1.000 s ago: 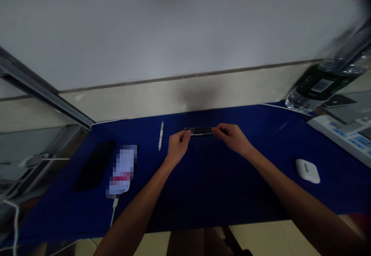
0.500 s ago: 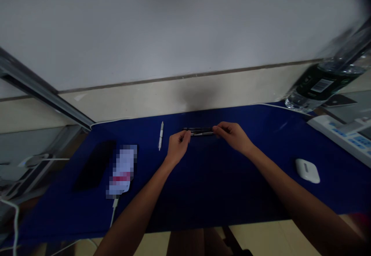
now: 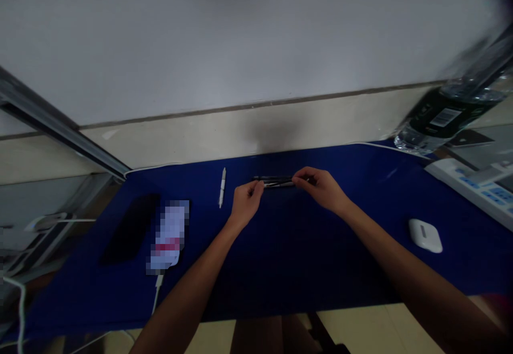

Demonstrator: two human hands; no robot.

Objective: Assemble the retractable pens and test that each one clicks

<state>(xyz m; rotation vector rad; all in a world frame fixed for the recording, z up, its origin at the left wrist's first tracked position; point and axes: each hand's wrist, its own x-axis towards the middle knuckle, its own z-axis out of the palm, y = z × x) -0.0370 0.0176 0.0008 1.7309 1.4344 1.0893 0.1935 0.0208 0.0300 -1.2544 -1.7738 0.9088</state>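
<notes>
**Pinched at Both Ends**

We see two bare hands working over a dark blue desk mat (image 3: 304, 271). The left hand (image 3: 246, 203) and the right hand (image 3: 323, 188) are both almost shut. Each one pinches an end of a dark pen (image 3: 276, 181) with a shiny silver strip along it. It may be two pens side by side, but we cannot tell from up here. The pen runs straight across from one hand to the other, and it seems to sit just above the mat, not on it.

What has changed? Only a little. The right hand has crept up a tiny bit, and the pen now looks thinner to us, as if it has rolled a little in the fingers. This means that the pen is moving a bit, but both hands still have hold of it.

A thin white pen (image 3: 222, 187) lies just left of the left hand. Farther left we see a black phone (image 3: 130, 229) and a blurred-out object (image 3: 168, 235) with a white cable (image 3: 157, 290) at its lower end. On the right sit a white earbud case (image 3: 425, 235) and a white keypad (image 3: 476, 191) with blue keys. Up in the corner, a clear water bottle (image 3: 449, 113) with a dark label leans across the view.
</notes>
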